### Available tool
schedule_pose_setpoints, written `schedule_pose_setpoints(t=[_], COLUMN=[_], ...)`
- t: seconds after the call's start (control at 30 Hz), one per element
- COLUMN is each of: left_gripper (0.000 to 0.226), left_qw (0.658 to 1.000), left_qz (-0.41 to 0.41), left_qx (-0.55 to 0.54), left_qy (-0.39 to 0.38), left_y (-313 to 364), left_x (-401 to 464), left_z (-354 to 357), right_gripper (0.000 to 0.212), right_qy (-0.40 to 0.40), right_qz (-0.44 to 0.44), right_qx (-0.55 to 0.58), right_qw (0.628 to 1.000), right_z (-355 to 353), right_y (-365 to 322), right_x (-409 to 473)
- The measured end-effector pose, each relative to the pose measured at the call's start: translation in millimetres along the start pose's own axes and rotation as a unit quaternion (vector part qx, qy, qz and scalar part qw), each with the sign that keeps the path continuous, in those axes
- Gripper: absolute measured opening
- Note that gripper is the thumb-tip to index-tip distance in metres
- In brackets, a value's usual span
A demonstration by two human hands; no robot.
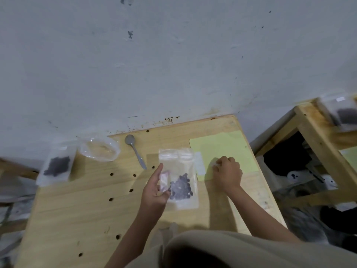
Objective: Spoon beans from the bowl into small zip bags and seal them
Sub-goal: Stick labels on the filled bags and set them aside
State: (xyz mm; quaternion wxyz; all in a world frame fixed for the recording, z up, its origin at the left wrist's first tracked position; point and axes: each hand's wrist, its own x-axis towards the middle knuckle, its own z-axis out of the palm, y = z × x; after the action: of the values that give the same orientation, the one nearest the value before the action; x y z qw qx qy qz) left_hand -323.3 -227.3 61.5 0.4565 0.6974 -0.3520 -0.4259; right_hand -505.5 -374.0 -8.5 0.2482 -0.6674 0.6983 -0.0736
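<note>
Head view: left hand [154, 192] fingers pinching bean bag [178, 178], right hand [228, 173] curled.

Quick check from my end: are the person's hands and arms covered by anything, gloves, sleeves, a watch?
Nothing that shows. The left hand and right hand are bare, with no gloves, rings or watch visible. Both forearms are bare up to the frame's lower edge. A beige garment covers the body below them.

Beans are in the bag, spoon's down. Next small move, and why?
Probably press the zip strip of the filled zip bag shut. It lies flat with dark beans at its bottom, left hand on its edge; the spoon rests on the table and the bowl looks empty. The right hand is off on the green mat.
</note>
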Motion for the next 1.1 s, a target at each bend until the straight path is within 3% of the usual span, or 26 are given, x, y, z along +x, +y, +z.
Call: schedule_pose_setpoints(t=[0.2, 0.3, 0.37, 0.5, 0.73, 1.1], left_gripper=[0.080, 0.080, 0.079, 0.079, 0.079, 0.077], left_qw=[1.000, 1.000, 1.000, 1.000, 0.997, 0.989], left_qz=[-0.010, -0.014, -0.010, 0.008, 0.062, 0.126], left_qx=[-0.012, -0.015, -0.016, -0.008, 0.026, 0.064], left_qy=[-0.007, -0.012, -0.018, -0.029, -0.039, -0.042], left_y=[1.1, 1.3, 2.1, 2.5, 6.7, 10.6], left_x=[14.0, 16.8, 17.5, 18.3, 6.7, -14.1], left_z=[4.3, 6.9, 8.1, 10.8, 8.7, 4.4], right_gripper=[0.012, 0.011, 0.015, 0.012, 0.017, 0.018], right_qy=[0.014, 0.014, -0.009, -0.108, -0.125, -0.066], right_qz=[0.021, 0.024, 0.026, 0.025, -0.010, -0.046], right_qx=[0.059, 0.150, 0.271, 0.469, 0.448, 0.423], right_qw=[0.998, 0.988, 0.962, 0.876, 0.885, 0.902], right_z=[-6.0, -16.3, -29.3, -49.9, -53.4, -52.6], right_y=[-2.2, -6.2, -16.6, -45.9, -71.8, -83.4], right_x=[2.6, -0.2, -5.8, -24.2, -35.7, -53.3])
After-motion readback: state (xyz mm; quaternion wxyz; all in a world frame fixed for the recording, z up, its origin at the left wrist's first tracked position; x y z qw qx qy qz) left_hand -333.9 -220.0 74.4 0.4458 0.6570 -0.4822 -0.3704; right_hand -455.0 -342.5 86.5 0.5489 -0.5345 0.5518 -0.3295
